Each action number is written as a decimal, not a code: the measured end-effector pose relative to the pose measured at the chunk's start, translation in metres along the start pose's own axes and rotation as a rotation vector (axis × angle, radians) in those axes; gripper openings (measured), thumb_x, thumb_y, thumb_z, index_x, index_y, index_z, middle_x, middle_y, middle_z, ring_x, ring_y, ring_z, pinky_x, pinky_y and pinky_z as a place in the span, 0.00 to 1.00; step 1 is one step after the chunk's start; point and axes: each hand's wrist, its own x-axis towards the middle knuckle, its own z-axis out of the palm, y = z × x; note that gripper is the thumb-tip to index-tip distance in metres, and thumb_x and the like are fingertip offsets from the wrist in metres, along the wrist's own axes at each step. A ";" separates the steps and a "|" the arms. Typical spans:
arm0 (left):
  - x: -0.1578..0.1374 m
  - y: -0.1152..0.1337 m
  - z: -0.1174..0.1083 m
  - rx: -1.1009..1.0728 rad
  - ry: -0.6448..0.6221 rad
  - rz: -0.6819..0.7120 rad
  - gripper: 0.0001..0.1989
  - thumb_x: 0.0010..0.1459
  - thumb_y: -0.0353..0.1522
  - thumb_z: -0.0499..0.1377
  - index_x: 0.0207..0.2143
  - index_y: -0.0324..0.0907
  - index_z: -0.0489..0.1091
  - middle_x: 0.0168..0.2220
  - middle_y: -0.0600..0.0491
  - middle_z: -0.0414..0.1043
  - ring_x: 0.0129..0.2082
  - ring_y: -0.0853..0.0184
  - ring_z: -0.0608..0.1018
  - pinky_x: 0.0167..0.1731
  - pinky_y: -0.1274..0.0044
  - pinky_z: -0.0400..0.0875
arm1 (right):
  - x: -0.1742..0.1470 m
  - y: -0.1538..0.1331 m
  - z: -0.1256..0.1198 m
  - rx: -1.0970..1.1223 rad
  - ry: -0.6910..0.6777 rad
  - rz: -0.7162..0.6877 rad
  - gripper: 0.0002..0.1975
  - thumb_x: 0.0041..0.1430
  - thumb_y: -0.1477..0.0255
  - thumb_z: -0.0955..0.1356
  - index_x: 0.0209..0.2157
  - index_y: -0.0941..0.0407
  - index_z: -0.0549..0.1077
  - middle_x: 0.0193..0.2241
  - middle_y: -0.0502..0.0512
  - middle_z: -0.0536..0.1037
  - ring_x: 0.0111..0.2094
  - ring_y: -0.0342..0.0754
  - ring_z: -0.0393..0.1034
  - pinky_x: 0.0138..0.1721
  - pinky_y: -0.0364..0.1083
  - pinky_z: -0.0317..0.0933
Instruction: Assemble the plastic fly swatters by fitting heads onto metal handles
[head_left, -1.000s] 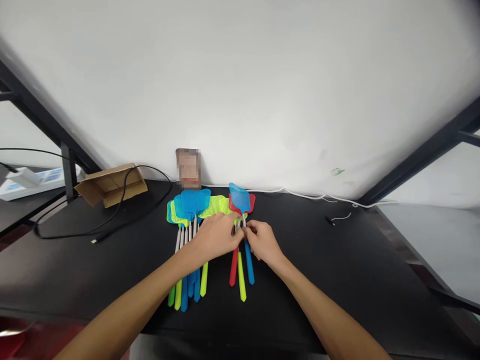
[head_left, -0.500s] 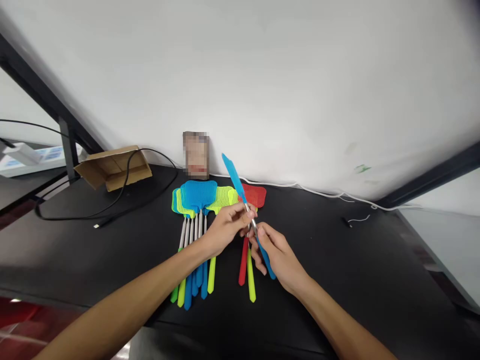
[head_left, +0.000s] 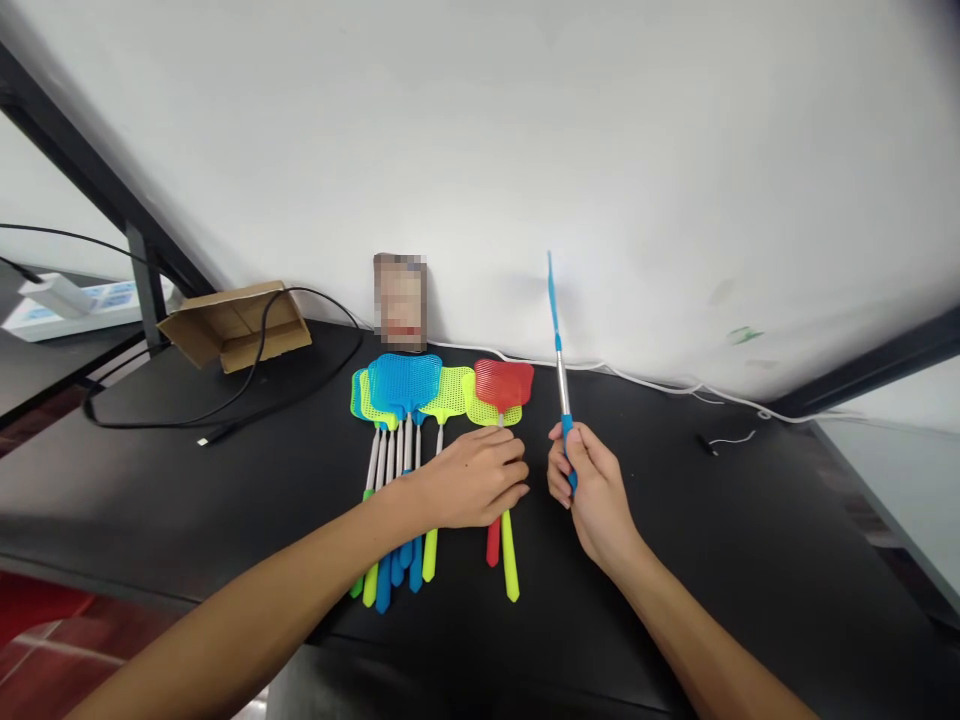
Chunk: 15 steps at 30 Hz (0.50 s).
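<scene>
A blue fly swatter (head_left: pixel 559 370) is held upright above the desk (head_left: pixel 675 520), gripped at its handle by the right hand (head_left: pixel 589 485). The left hand (head_left: pixel 469 478) is laid flat, fingers loose, on red and yellow swatters (head_left: pixel 501 395) near the back edge.

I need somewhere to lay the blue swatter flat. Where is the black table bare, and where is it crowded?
Bare table runs from the right hand out to the small cable end. Another bare stretch lies between the black cable and the swatter pile. It is crowded under the left hand, around the red swatter.
</scene>
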 end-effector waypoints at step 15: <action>0.003 -0.015 -0.017 -1.046 0.253 -0.301 0.16 0.70 0.39 0.53 0.51 0.38 0.69 0.32 0.51 0.72 0.31 0.67 0.75 0.33 0.75 0.67 | -0.014 0.007 0.008 -0.112 -0.410 0.065 0.14 0.72 0.57 0.62 0.40 0.54 0.66 0.24 0.44 0.62 0.20 0.38 0.54 0.19 0.40 0.49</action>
